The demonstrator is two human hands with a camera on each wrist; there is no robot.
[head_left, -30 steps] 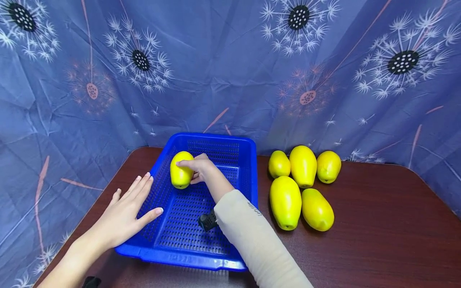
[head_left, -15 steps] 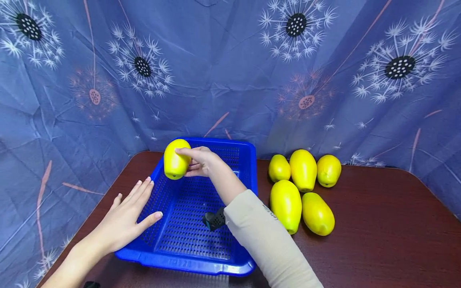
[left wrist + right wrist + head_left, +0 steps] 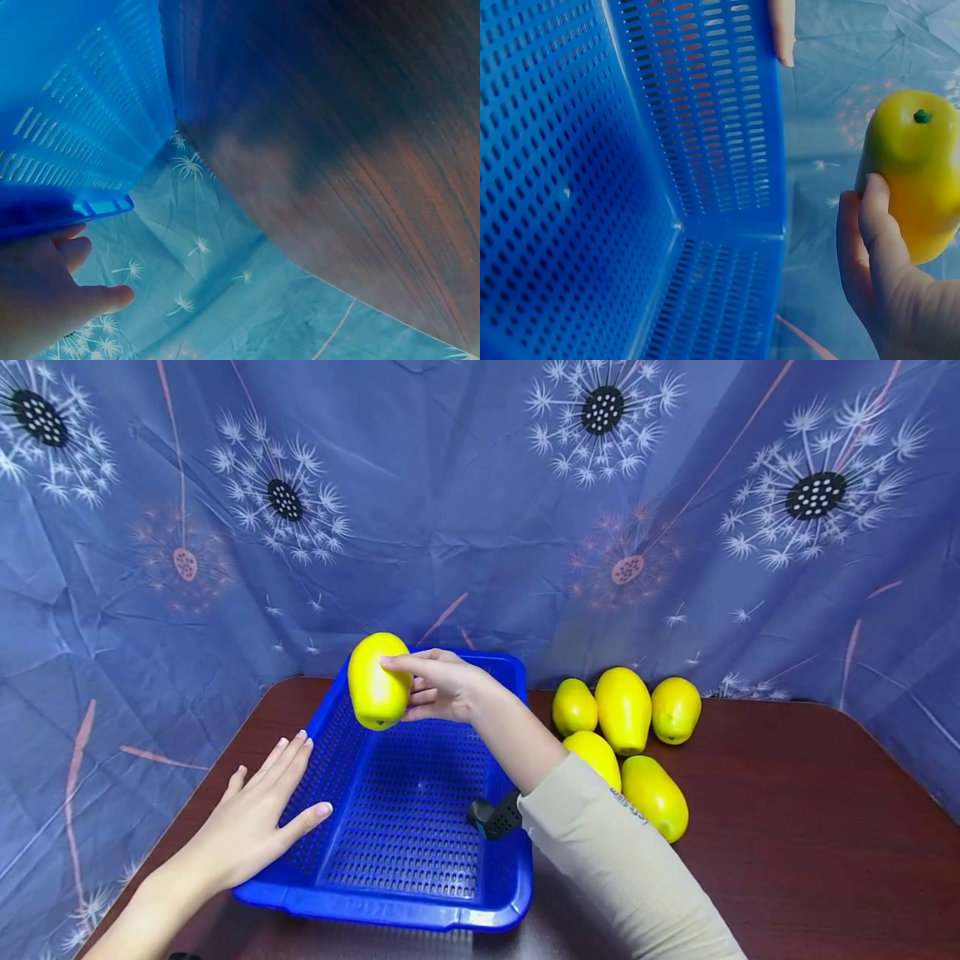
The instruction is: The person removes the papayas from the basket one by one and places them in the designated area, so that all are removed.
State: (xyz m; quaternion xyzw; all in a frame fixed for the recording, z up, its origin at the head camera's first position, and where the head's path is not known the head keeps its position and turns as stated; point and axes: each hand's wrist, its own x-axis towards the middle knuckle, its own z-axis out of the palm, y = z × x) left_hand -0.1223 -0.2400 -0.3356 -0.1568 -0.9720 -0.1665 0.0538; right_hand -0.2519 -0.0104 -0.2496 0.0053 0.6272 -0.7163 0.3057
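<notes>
My right hand [image 3: 446, 687] grips a yellow papaya [image 3: 378, 681], thumb on its near face. In the head view it overlaps the far left part of a blue plastic basket [image 3: 375, 912]; the right wrist view shows the papaya [image 3: 919, 165] above the rim level, its small green stem end showing. My left hand [image 3: 251, 814] lies with straight fingers along the basket's left rim. Several more yellow papayas [image 3: 624, 710] stand grouped on the table right of the basket, one partly hidden by my right sleeve.
The brown wooden table [image 3: 795, 827] stretches to the right. A blue curtain [image 3: 450, 527] with dandelion prints hangs behind and at the sides, close to the basket's far rim. A black wrist device [image 3: 495, 817] sits under my right forearm.
My right hand has raised the papaya from inside the basket to above its rim, then shifted slightly right. My left hand stays at the left rim.
</notes>
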